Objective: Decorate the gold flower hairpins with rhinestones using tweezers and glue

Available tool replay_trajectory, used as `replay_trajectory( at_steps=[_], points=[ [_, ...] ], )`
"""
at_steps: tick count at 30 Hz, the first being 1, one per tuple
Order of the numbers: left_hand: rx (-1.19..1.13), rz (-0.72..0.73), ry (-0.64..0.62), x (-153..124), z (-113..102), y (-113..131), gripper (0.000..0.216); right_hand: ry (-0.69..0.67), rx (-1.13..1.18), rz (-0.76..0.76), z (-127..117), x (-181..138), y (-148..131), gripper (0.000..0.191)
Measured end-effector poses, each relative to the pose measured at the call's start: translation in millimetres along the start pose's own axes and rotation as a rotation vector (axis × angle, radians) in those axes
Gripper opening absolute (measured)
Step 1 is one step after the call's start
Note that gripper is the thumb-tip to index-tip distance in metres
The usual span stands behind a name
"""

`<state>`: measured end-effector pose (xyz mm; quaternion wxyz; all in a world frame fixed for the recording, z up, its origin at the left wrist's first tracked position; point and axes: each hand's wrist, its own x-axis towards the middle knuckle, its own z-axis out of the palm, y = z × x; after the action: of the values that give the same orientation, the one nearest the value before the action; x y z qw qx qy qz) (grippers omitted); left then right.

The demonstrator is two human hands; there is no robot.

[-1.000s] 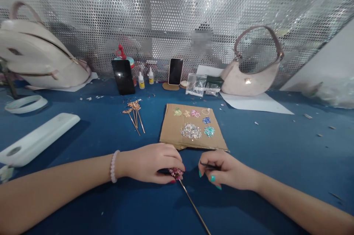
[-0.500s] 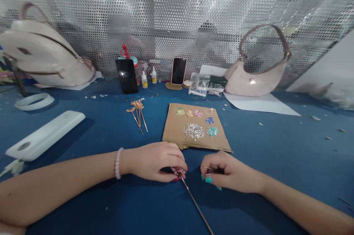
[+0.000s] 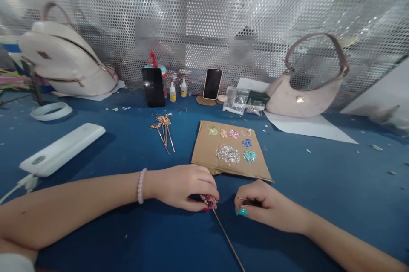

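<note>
My left hand [image 3: 187, 186] rests on the blue table [image 3: 319, 178] and pinches the jewelled head of a hair stick [image 3: 209, 200], whose gold pin runs toward me. My right hand [image 3: 266, 208] is closed around thin tweezers [image 3: 246, 200] whose tips point left at the stick's head. Just beyond both hands lies a piece of cardboard [image 3: 204, 150] carrying small piles of coloured rhinestones [image 3: 228, 154].
Several plain gold hair sticks [image 3: 164, 129] lie left of the cardboard. Two phones [image 3: 154, 87] [image 3: 212, 83], glue bottles [image 3: 173, 92] and clear bags [image 3: 236, 100] stand at the back. A white backpack [image 3: 67, 61], a handbag [image 3: 306, 93] and a white case [image 3: 62, 148] sit around.
The view has shifted slightly so everything sits a little further right. Both hands keep their hold; the right hand has edged slightly down and right.
</note>
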<state>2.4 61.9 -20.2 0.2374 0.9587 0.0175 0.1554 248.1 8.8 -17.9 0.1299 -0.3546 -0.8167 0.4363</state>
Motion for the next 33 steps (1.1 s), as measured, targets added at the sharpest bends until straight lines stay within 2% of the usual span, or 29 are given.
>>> replay_trajectory(
  at_steps=[5, 11, 22, 28, 31, 33],
  points=[
    [0.028, 0.02, 0.015, 0.5, 1.1, -0.3, 0.016, -0.012, 0.018, 0.046, 1.2, -0.4, 2.7, 0.027],
    [0.007, 0.012, 0.002, 0.4, 0.7, -0.3, 0.016, -0.01, 0.108, 0.056, 2.6, -2.7, 4.6, 0.017],
    [-0.01, -0.005, -0.014, 0.7, -0.5, 0.3, 0.018, 0.029, 0.325, 0.048, 5.0, -2.9, -0.7, 0.032],
    [-0.006, 0.0, -0.007, 0.3, 0.2, 0.4, 0.019, 0.033, 0.385, 0.052, 6.5, -5.4, 2.8, 0.028],
    [0.004, 0.005, -0.001, 0.1, 0.2, 0.5, 0.02, 0.088, 0.35, 0.019, 8.8, -6.3, 2.8, 0.022],
    [-0.002, -0.002, -0.004, 0.0, 0.2, 0.7, 0.021, 0.188, 0.251, -0.027, 9.9, -6.6, 2.0, 0.016]
  ],
)
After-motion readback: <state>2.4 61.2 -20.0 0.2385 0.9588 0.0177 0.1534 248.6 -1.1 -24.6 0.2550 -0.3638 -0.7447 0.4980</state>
